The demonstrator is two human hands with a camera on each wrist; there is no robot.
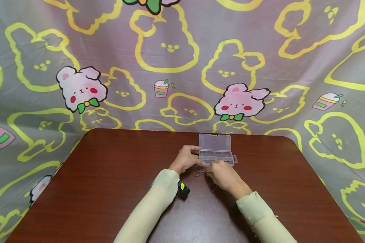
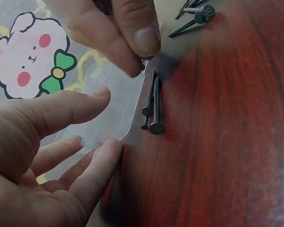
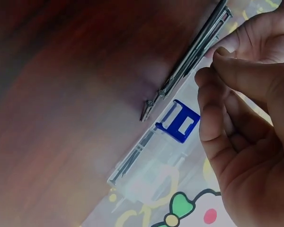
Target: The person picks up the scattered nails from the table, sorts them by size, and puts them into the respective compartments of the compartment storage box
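A clear plastic box (image 1: 215, 158) stands with its lid (image 1: 214, 142) raised. My left hand (image 1: 187, 159) grips its left end, thumb on one side and fingers on the other. At the front edge, my right hand (image 1: 223, 174) brings thumb and fingertips together; a small dark bit of a nail (image 2: 143, 66) shows between them in the left wrist view, most of it hidden. Several dark nails (image 2: 156, 106) lie beside the box. More nails (image 2: 194, 21) are under the right hand. Thin nails (image 3: 130, 161) lie inside the box, in its front compartment.
A blue slotted plastic piece (image 3: 181, 121) overlaps the box in the right wrist view. The brown tabletop (image 1: 115, 168) reaches back to a patterned curtain (image 1: 176, 67). A black wrist camera (image 1: 183, 189) sits at the left cuff, close over the table.
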